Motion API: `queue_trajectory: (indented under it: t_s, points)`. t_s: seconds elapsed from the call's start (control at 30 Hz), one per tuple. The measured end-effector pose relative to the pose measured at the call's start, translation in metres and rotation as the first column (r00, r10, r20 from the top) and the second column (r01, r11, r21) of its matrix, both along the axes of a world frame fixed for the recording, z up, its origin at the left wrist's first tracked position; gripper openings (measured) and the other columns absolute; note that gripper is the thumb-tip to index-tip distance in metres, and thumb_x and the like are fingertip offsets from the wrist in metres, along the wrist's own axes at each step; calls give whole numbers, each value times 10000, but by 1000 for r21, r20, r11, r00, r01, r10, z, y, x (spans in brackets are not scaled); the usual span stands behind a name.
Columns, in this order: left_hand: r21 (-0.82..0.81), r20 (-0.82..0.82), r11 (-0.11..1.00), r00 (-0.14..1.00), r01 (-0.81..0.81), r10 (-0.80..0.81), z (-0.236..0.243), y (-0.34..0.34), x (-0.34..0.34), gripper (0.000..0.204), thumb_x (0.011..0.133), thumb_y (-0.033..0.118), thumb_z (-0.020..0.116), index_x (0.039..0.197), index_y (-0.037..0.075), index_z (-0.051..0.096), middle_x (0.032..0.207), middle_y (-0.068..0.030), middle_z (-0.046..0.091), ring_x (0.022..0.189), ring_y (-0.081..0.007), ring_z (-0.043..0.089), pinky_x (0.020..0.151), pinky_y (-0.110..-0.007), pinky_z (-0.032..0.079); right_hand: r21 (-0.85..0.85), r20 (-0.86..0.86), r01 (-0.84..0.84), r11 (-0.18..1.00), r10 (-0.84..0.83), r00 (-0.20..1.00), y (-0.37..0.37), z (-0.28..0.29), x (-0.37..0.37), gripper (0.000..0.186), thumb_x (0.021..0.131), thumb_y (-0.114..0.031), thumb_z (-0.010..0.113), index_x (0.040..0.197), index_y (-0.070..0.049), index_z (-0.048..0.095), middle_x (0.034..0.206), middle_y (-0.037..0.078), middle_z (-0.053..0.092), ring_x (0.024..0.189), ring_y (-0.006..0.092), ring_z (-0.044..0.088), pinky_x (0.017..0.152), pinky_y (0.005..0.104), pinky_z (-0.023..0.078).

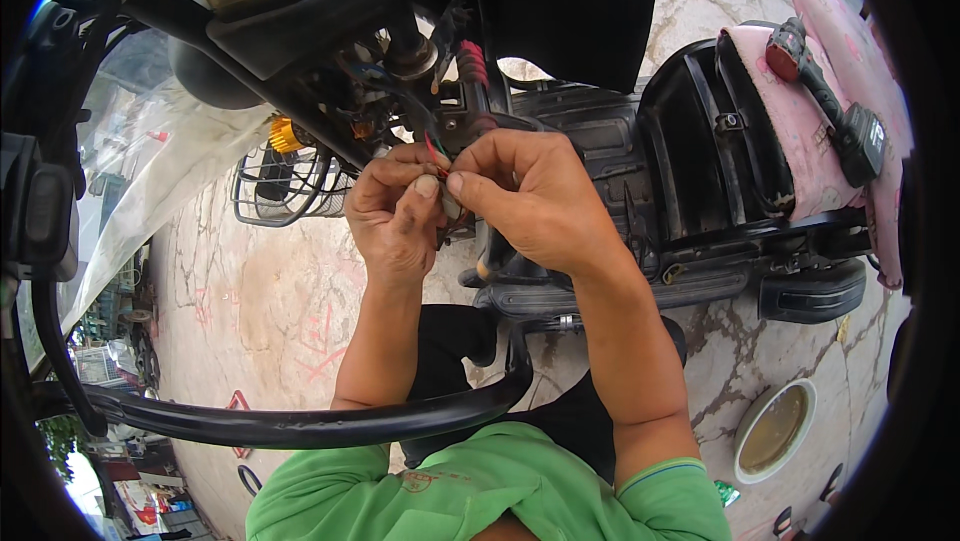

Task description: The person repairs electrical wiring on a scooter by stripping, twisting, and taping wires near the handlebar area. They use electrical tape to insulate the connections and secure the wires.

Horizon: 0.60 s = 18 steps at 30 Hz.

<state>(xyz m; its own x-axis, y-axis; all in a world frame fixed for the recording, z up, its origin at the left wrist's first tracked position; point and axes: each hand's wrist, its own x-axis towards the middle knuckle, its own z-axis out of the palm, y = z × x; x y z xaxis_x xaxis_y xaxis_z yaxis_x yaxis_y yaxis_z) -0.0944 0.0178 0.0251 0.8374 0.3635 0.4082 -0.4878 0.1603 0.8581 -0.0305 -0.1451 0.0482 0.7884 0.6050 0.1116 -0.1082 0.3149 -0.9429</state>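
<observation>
Thin wires (434, 144), red and green among them, come down from the open front of an electric scooter (420, 71) and meet my fingertips. My left hand (392, 206) pinches them between thumb and fingers. Close against it, my right hand (530, 191) has thumb and forefinger pressed together on the same wires. The wire ends are mostly hidden behind my fingers. Above my hands sit the steering column and a tangle of dark cables.
A black tube (290, 428) curves between my arms and the ground. On the scooter's pink-covered seat (760, 91) lies a cordless power tool (825, 106). A wire basket (290, 186) hangs at the front, beside a clear plastic sheet (150, 191). A basin of murky water (775, 429) stands at right.
</observation>
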Motion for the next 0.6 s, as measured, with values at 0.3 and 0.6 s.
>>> queue_trajectory:
  t_s: [0.3,0.6]
  points:
    - [-37,-13,999,1000,17,-17,3,2,0,126,882,48,735,897,14,614,1053,-165,678,669,-89,581,549,-199,466,33,3,21,999,-21,1000,-3,1,4,140,904,-74,699,914,65,687,764,49,686,669,73,608,578,232,482]
    - [-295,51,926,971,237,-233,10,14,-5,102,914,72,685,940,66,587,1051,-124,668,654,-101,510,601,-258,477,212,-67,59,975,-46,997,-14,-5,13,131,931,-99,709,944,30,692,765,51,707,578,47,569,518,198,447]
